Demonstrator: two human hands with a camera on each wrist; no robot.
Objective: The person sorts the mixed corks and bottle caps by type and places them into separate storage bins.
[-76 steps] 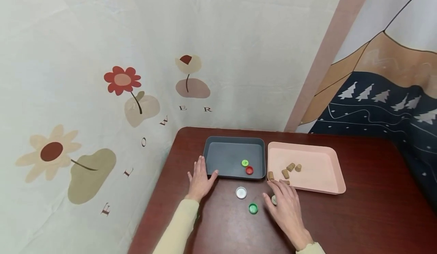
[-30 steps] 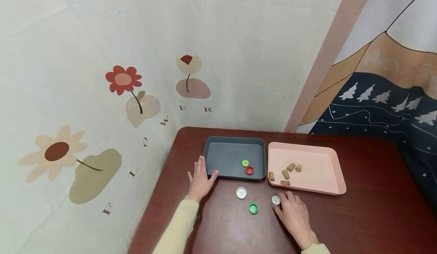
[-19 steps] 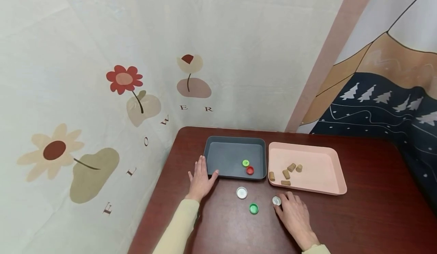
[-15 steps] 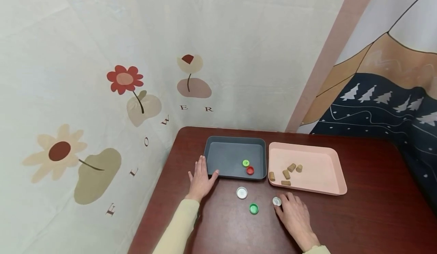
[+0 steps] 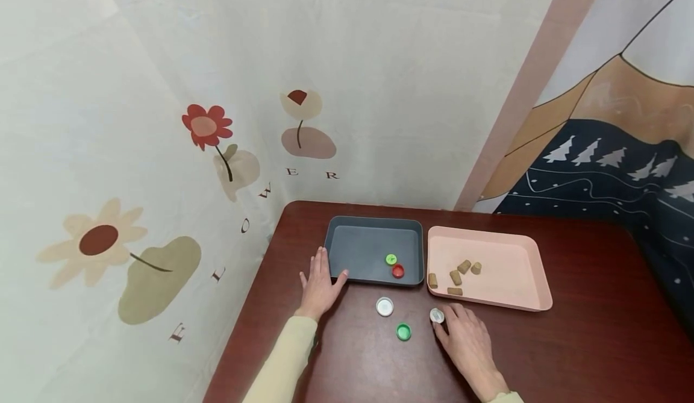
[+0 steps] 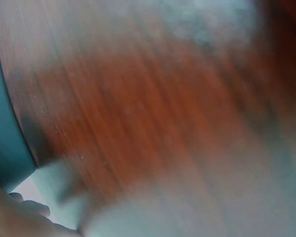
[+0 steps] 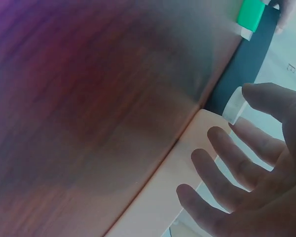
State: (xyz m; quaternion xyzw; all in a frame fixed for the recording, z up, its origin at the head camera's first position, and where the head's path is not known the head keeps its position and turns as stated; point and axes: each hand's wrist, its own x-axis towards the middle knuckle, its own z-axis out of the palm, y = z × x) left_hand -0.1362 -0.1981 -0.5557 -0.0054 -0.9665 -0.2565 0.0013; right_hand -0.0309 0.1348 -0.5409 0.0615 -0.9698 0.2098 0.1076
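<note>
My right hand (image 5: 465, 340) pinches a white bottle cap (image 5: 436, 315) between thumb and index finger, just in front of the pink tray. In the right wrist view this cap (image 7: 234, 105) has a ribbed side, and the other fingers spread apart. My left hand (image 5: 318, 287) rests flat with fingers straight at the left front corner of the dark grey tray (image 5: 358, 227), its thumb along the front edge. Between the hands lie a white cap (image 5: 385, 306) and a green cap (image 5: 403, 331). Inside the grey tray are a lime-green cap (image 5: 391, 259) and a red cap (image 5: 398, 271).
On the right stands the pink tray (image 5: 512, 270) with several corks (image 5: 455, 278) in its left half. Both trays sit side by side on the dark red wooden table (image 5: 591, 306). A printed curtain (image 5: 379, 120) hangs behind the table.
My right hand first reached over the cap, then drew back and took it between thumb and index finger. The cap has just shifted slightly up and left. The left hand stays still.
</note>
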